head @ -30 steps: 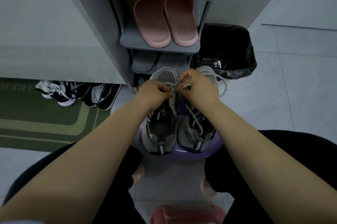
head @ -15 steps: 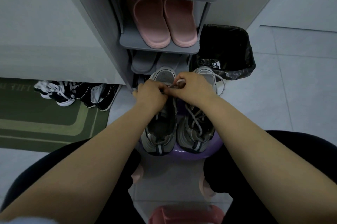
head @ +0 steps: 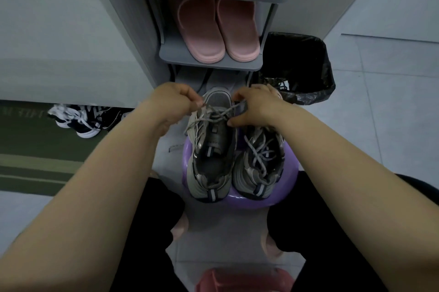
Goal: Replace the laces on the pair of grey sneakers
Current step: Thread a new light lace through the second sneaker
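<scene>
Two grey sneakers stand side by side on a purple stool (head: 282, 199), toes pointing away from me. The left sneaker (head: 212, 149) has a grey lace (head: 213, 114) crossing only its front eyelets, with loose strands over the tongue. My left hand (head: 173, 104) pinches one end of that lace at the toe's left side. My right hand (head: 255, 106) pinches the other end at the toe's right side, partly covering the front of the right sneaker (head: 260, 161), which is laced along its length.
A grey shoe rack (head: 209, 63) stands just beyond, with pink slippers (head: 218, 30) on a shelf. A black-lined bin (head: 306, 68) sits to its right. Black-and-white sneakers (head: 78, 118) lie under a cabinet at left, by a green mat (head: 31, 156). My knees flank the stool.
My hands have drawn apart from over the left sneaker's toe, left hand going left and right hand right, pulling the lace out sideways and uncovering the front of the shoe.
</scene>
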Demonstrator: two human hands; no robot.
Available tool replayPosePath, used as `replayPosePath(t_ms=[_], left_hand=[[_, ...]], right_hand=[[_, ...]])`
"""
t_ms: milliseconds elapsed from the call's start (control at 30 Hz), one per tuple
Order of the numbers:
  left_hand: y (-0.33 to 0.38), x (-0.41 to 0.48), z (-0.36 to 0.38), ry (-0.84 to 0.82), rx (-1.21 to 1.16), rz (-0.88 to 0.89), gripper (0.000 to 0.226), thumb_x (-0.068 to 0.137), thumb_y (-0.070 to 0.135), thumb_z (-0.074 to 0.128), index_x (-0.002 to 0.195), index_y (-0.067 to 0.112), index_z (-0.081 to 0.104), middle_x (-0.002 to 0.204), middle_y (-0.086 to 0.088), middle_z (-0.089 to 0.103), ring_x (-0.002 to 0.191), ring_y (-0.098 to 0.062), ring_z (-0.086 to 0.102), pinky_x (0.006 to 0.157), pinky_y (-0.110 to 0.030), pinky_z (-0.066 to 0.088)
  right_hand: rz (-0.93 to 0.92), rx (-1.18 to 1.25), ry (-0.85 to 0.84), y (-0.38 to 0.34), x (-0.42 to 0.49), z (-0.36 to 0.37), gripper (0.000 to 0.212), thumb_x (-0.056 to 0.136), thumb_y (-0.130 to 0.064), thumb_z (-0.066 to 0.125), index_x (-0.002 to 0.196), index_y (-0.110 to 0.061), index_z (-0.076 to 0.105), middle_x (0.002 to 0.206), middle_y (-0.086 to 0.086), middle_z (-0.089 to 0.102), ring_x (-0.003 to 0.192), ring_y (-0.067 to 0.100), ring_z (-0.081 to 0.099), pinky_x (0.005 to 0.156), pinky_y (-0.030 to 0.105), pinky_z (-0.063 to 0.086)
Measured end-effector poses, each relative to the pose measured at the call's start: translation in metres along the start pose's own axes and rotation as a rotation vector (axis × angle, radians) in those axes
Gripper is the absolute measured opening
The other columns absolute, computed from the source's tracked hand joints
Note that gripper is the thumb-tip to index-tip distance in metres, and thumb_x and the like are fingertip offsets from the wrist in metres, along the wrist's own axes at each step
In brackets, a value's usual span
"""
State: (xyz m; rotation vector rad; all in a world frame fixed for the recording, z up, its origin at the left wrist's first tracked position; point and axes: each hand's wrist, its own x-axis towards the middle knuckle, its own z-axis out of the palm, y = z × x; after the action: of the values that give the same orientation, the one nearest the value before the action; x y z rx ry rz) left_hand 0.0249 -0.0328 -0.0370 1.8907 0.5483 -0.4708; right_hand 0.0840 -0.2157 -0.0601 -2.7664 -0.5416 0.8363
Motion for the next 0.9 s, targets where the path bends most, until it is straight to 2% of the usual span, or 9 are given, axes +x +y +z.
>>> replayPosePath(t_ms=[133, 267, 333, 433, 533, 600, 667, 767, 900], left_hand=[[0.008, -0.004, 0.026, -0.027, -0.280, 0.064, 0.025, 0.097, 0.003, 0.038, 0.075, 0.014, 0.040, 0.083, -0.003, 0.066, 0.076, -0.011, 0.064, 0.069, -0.019, 0.051], [0.013, -0.010, 0.037, -0.093, -0.397, 0.056, 0.025, 0.096, 0.000, 0.032, 0.076, 0.013, 0.036, 0.067, -0.006, 0.048, 0.058, -0.015, 0.052, 0.072, -0.028, 0.052], [0.020, -0.013, 0.018, -0.020, -0.411, 0.047, 0.029, 0.090, -0.009, 0.030, 0.073, 0.013, 0.038, 0.063, -0.004, 0.040, 0.045, -0.011, 0.041, 0.058, -0.026, 0.045], [0.031, -0.021, -0.037, 0.286, -0.507, 0.146, 0.031, 0.084, -0.011, 0.030, 0.071, 0.016, 0.040, 0.057, 0.002, 0.041, 0.040, -0.007, 0.033, 0.042, -0.019, 0.030], [0.027, -0.030, -0.063, 0.430, 0.047, 0.202, 0.014, 0.092, 0.010, 0.041, 0.089, 0.017, 0.052, 0.068, 0.000, 0.049, 0.055, -0.014, 0.045, 0.056, -0.026, 0.038], [0.019, -0.028, -0.043, 0.171, 0.623, 0.117, 0.033, 0.096, 0.039, 0.041, 0.107, 0.014, 0.059, 0.095, -0.008, 0.057, 0.085, -0.026, 0.053, 0.078, -0.033, 0.042], [0.012, -0.024, -0.009, -0.102, 1.036, 0.046, 0.050, 0.090, 0.058, 0.036, 0.118, 0.022, 0.059, 0.122, -0.016, 0.050, 0.113, -0.034, 0.044, 0.096, -0.038, 0.036], [0.010, -0.020, 0.018, -0.117, 1.153, 0.120, 0.046, 0.087, 0.060, 0.042, 0.118, 0.030, 0.056, 0.131, -0.012, 0.039, 0.123, -0.034, 0.030, 0.100, -0.041, 0.027], [0.003, -0.012, 0.019, -0.054, 1.049, 0.153, 0.036, 0.090, 0.052, 0.044, 0.116, 0.027, 0.049, 0.124, -0.003, 0.054, 0.119, -0.029, 0.033, 0.094, -0.039, 0.025]], right_hand=[[-0.011, -0.092, -0.061, -0.013, 0.006, 0.001, 0.053, 0.074, -0.045, 0.068, 0.118, -0.021, 0.049, 0.121, 0.002, 0.059, 0.123, 0.024, 0.047, 0.115, 0.043, 0.004], [0.012, -0.056, -0.072, -0.011, 0.007, 0.005, 0.037, 0.073, -0.041, 0.070, 0.100, -0.023, 0.052, 0.110, 0.001, 0.064, 0.111, 0.023, 0.054, 0.111, 0.039, 0.021], [0.025, 0.037, -0.050, -0.003, 0.006, 0.008, 0.035, 0.069, -0.043, 0.073, 0.090, -0.024, 0.052, 0.098, -0.002, 0.064, 0.099, 0.020, 0.056, 0.103, 0.036, 0.029], [0.004, 0.113, -0.014, 0.006, 0.006, 0.012, 0.032, 0.068, -0.043, 0.074, 0.082, -0.023, 0.054, 0.085, -0.005, 0.059, 0.085, 0.016, 0.053, 0.096, 0.034, 0.034], [-0.033, 0.130, 0.008, 0.000, 0.005, 0.014, 0.026, 0.071, -0.040, 0.073, 0.081, -0.023, 0.056, 0.086, -0.006, 0.060, 0.089, 0.016, 0.055, 0.100, 0.035, 0.034], [-0.056, 0.127, 0.032, -0.008, 0.005, 0.016, 0.023, 0.072, -0.035, 0.072, 0.084, -0.021, 0.058, 0.090, -0.004, 0.063, 0.095, 0.018, 0.058, 0.102, 0.035, 0.035], [-0.071, 0.109, 0.051, -0.013, 0.004, 0.016, 0.023, 0.072, -0.030, 0.071, 0.088, -0.020, 0.058, 0.094, -0.002, 0.063, 0.095, 0.019, 0.057, 0.097, 0.034, 0.035], [-0.084, 0.110, 0.076, -0.013, 0.001, 0.015, 0.027, 0.071, -0.027, 0.073, 0.087, -0.022, 0.052, 0.086, -0.005, 0.054, 0.086, 0.016, 0.050, 0.091, 0.032, 0.036], [-0.091, 0.173, 0.093, -0.011, 0.000, 0.018, 0.029, 0.071, -0.024, 0.073, 0.094, -0.017, 0.056, 0.081, -0.008, 0.050, 0.083, 0.014, 0.047, 0.093, 0.032, 0.036]])
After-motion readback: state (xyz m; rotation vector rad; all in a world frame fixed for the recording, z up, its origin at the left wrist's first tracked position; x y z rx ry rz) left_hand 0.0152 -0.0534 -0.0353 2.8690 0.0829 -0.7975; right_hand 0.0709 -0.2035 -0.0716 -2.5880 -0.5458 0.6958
